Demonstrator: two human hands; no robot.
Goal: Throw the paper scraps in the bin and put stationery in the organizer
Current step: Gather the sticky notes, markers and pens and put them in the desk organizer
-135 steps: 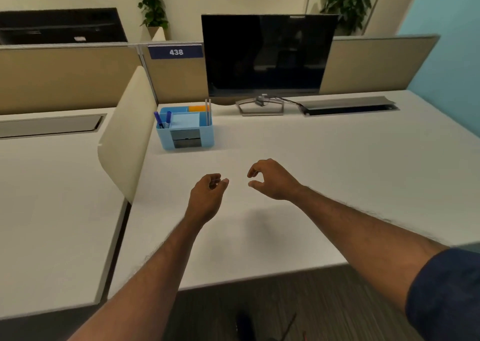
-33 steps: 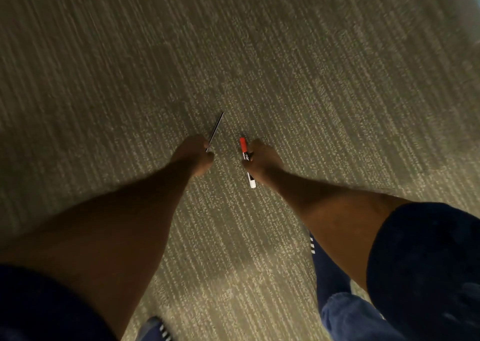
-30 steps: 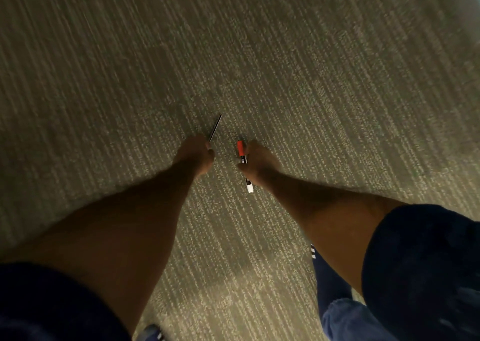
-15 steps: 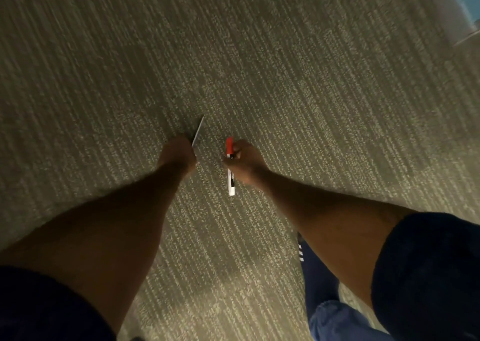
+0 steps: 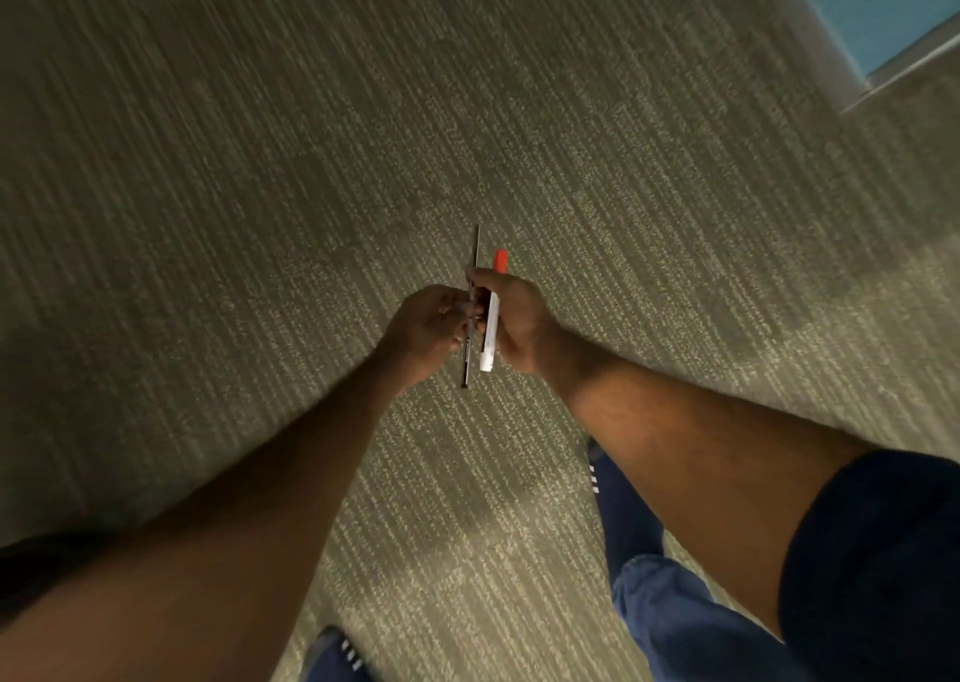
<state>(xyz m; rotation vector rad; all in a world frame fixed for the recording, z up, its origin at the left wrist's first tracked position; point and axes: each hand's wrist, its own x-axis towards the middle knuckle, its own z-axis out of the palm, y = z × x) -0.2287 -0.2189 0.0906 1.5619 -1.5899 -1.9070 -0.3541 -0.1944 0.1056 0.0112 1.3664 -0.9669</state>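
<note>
I look straight down at grey carpet. My right hand [image 5: 519, 318] grips a white marker with a red cap [image 5: 491, 328], held upright in the frame. My left hand [image 5: 428, 325] pinches a thin dark pen [image 5: 475, 245] right beside the marker. The two hands touch, and the right thumb and fingertips also reach the pen, so the pen sits between both hands. The organizer, the bin and any paper scraps are out of view.
Carpet [image 5: 260, 162] fills nearly the whole view. A pale skirting edge and a blue wall [image 5: 872, 1] run across the top right corner. My legs in blue jeans [image 5: 670, 619] and dark shoes with white stripes [image 5: 337, 655] stand at the bottom.
The two hands, held apart half a second ago, have come together above the floor. The pen now lies parallel to the marker and touches my right hand's fingers.
</note>
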